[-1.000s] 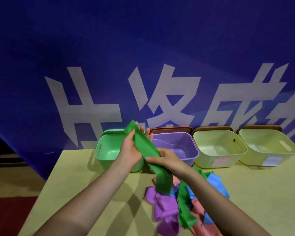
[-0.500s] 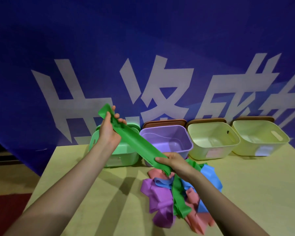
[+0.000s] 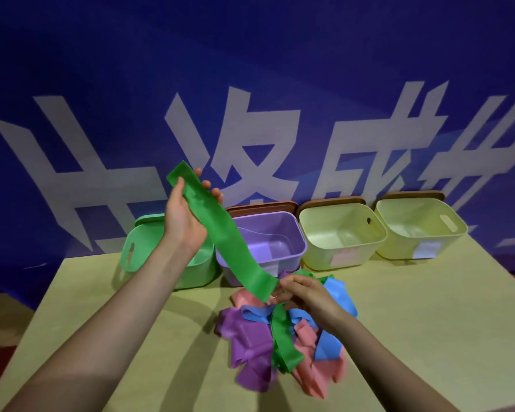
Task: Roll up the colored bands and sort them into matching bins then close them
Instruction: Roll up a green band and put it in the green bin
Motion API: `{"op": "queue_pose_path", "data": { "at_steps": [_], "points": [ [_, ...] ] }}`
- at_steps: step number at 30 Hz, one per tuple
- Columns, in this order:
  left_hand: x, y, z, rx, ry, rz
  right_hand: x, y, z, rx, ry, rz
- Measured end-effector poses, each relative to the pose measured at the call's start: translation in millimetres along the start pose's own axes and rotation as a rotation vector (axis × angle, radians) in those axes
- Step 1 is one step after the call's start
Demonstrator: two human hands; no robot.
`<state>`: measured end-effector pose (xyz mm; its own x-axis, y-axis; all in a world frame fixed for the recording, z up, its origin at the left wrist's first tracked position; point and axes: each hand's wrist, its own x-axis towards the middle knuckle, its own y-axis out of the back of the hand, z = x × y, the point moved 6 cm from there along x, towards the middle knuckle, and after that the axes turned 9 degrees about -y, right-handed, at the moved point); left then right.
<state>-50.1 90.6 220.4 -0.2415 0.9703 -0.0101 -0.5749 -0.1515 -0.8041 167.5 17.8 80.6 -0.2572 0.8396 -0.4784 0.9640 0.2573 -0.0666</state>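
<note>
Blue banner (image 3: 250, 69) with white characters behind a yellow-green bench (image 3: 428, 307). Along the bench's far edge, left to right: green bin (image 3: 137, 251), purple bin (image 3: 280, 242) and two pale yellow bins (image 3: 339, 233) (image 3: 419, 227), all open, with lids (image 3: 262, 205) standing behind them. Near the bench's middle, a pile (image 3: 286, 343) of purple, pink, blue and green bands. Green band (image 3: 223, 233) held taut above the bench, slanting from upper left to lower right: left hand (image 3: 185, 215) grips its upper end, fingers curled round it; right hand (image 3: 304, 295) pinches its lower end just above the pile.
</note>
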Motion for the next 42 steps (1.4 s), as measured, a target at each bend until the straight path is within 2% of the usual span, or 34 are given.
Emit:
{"op": "queue_pose_path", "data": {
  "at_steps": [5, 8, 13, 18, 20, 25, 29, 33, 42],
  "points": [
    [-11, -32, -29, 0.060, 0.069, -0.063, 1, 16, -5, -0.049, -0.019, 0.016],
    [-20, -44, -51, 0.239, 0.114, -0.136, 0, 29, -17, -0.089, 0.015, 0.066],
    [-37, -49, -86, 0.552, 0.158, -0.230, -16, 55, -73, -0.070, 0.271, 0.207],
    [-56, -51, -113, 0.661, 0.180, -0.209, -41, 62, -123, -0.107, 0.520, 0.180],
    [-59, -52, -123, 0.701, 0.173, -0.197, -40, 60, -129, -0.165, 0.539, 0.143],
    [-64, -52, -142, 0.714, 0.227, -0.215, -28, 73, -128, -0.199, 0.587, 0.200],
    [-69, -53, -154, 0.715, 0.266, -0.211, -19, 80, -121, -0.248, 0.582, 0.164],
    [-65, -52, -163, 0.703, 0.299, -0.210, -8, 86, -120, -0.266, 0.569, 0.232],
    [-53, -40, -173, 0.748, 0.300, -0.187, 14, 92, -123, -0.086, 0.576, 0.320]
  ]
}}
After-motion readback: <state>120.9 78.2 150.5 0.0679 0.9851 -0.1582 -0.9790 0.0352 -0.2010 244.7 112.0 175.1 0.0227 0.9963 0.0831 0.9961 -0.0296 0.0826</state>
